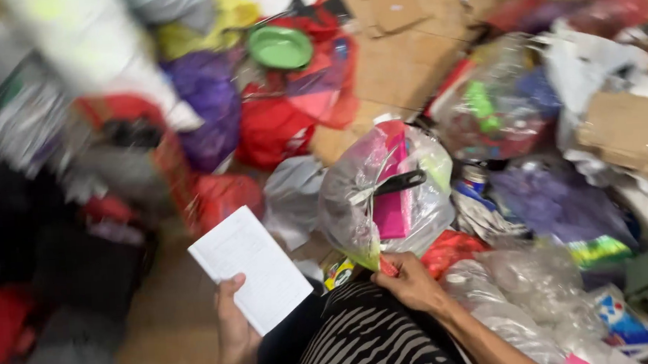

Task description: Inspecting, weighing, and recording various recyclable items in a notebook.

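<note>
Striped cloth (371,336) nearest — bagged clutter (385,193) crowds cardboard (405,42).

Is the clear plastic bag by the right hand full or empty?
Full. The clear plastic bag bulges, with pink items and a black handle showing through it. The right hand grips its lower end.

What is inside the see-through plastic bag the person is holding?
Inside the clear bag, pinched by the right hand, there is a flat pink thing and a black handle. The crinkled plastic hides whatever else is inside.
</note>
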